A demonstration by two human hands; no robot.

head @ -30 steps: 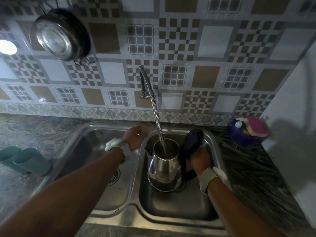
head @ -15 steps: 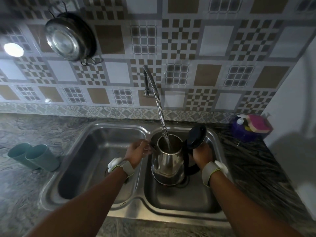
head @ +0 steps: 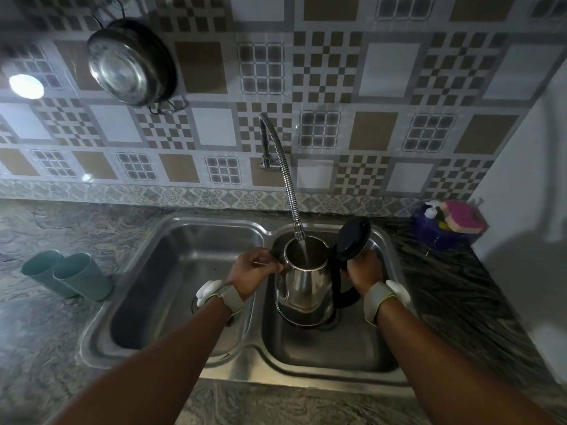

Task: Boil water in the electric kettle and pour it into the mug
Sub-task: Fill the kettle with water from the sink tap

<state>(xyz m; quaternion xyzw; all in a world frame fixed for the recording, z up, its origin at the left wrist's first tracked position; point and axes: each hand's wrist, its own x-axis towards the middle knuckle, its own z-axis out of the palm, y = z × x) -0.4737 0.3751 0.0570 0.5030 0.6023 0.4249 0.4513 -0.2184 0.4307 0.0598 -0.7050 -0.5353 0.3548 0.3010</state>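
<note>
A steel electric kettle [head: 302, 286] stands in the right basin of the double sink [head: 325, 366], its black lid [head: 352, 239] flipped up. Water runs from the flexible tap [head: 287, 179] into its open mouth. My right hand [head: 365, 269] grips the black handle on the kettle's right side. My left hand [head: 253, 271] rests against the kettle's left side by the spout, fingers curled on it. Two teal mugs [head: 67, 277] lie on their sides on the counter at the left.
The left basin [head: 184, 271] holds nothing visible but its drain. A purple holder with a pink sponge and a bottle [head: 446, 225] stands on the counter at the back right. A steel pan [head: 132, 61] hangs on the tiled wall. A white wall [head: 527, 210] closes the right.
My left hand came from the sink divider to the kettle's spout side. The view shifted slightly; the kettle stays under the running tap with my right hand on the handle.
</note>
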